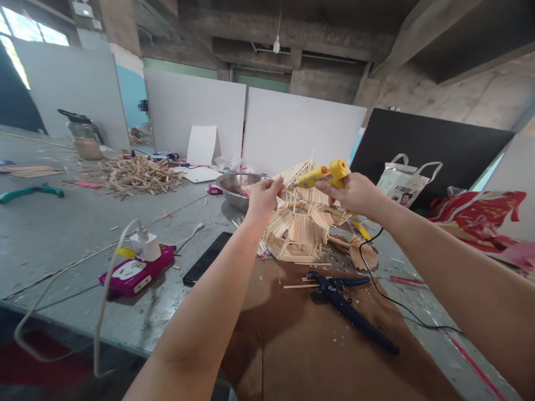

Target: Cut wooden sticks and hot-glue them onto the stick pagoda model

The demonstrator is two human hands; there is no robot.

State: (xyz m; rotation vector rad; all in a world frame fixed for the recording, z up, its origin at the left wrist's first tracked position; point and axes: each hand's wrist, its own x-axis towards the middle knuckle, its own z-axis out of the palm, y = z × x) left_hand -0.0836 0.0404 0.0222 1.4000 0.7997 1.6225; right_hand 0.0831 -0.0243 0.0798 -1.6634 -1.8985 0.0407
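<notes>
My right hand point(357, 195) grips a yellow hot glue gun point(321, 175), its nozzle pointing left. Close to that nozzle, my left hand point(264, 197) is closed in a pinch; what sits between its fingertips is too small to make out. Below and behind both hands stands a model built of thin wooden sticks point(307, 231), with panelled faces and a pointed frame on top. A round wooden piece point(363, 253) lies at its right side. Nearer to me, a dark blue hand cutter point(351, 314) rests on brown cardboard point(292, 351) beside a few loose sticks point(301, 286).
A metal bowl point(229, 195) stands behind my left hand. Left of my forearm are a black phone point(205, 262) and a purple power strip point(136, 278) with a plugged-in charger. Farther off lie a stick pile point(137, 175) and teal pliers point(33, 192). The gun's black cord point(397, 301) trails right.
</notes>
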